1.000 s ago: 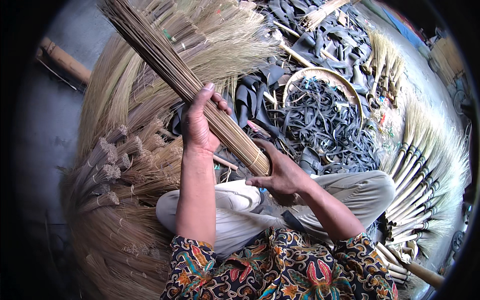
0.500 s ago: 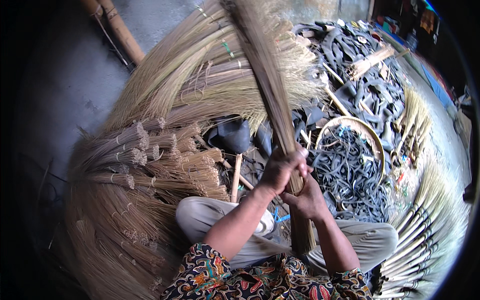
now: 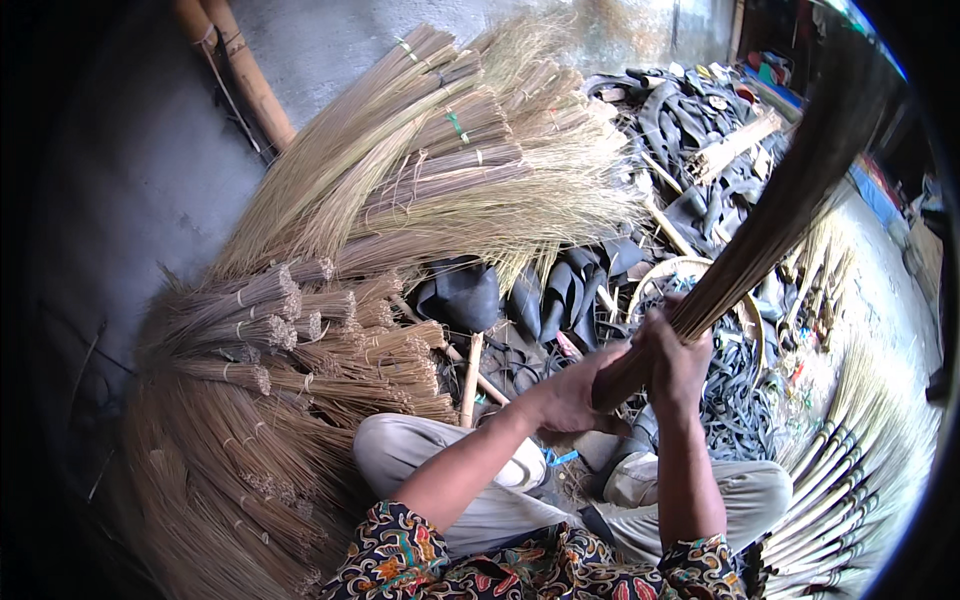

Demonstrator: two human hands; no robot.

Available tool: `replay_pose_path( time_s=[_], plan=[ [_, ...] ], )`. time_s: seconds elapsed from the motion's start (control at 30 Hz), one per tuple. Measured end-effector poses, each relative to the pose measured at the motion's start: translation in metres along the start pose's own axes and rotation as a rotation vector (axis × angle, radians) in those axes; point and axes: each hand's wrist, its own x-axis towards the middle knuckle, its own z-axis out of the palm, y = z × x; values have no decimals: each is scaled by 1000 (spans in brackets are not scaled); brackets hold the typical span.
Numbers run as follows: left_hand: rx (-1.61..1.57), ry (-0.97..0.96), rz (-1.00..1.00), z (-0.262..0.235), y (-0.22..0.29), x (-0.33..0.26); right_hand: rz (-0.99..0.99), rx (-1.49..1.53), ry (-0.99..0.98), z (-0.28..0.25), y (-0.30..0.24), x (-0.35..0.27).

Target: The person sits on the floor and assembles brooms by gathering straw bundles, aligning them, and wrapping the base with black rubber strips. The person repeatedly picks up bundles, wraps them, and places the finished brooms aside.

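the person sits with legs folded, and both hands are at a long, dark bundle of stalks (image 3: 755, 235), which slants from in front of the knees up to the upper right, its far end blurred. the right hand (image 3: 680, 360) has its grip closed around the bundle a little above the butt end. the left hand (image 3: 575, 395) is cupped against that lower end, fingers bent below it; how firmly its grip is closed cannot be told.

behind the bundle, and partly hidden by it, is a round basket (image 3: 662, 269) among black strips (image 3: 735, 415). to the left lie tied stalk bundles (image 3: 310, 335), with pale brush sheaves (image 3: 430, 165) piled beyond them. brooms with pale handles (image 3: 835, 450) lie fanned out beside the right knee. a short stick (image 3: 471, 380) lies near the left knee.
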Motion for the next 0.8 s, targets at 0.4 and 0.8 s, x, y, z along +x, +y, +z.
replay_pose_path(
  time_s=[0.4,0.8],
  plan=[
    [794,156,-260,-77,-50,-35,-438,406,220,-194,-101,79],
    [-251,234,-687,-28,-117,-6,22,-77,884,-348,-127,130]
  ],
)
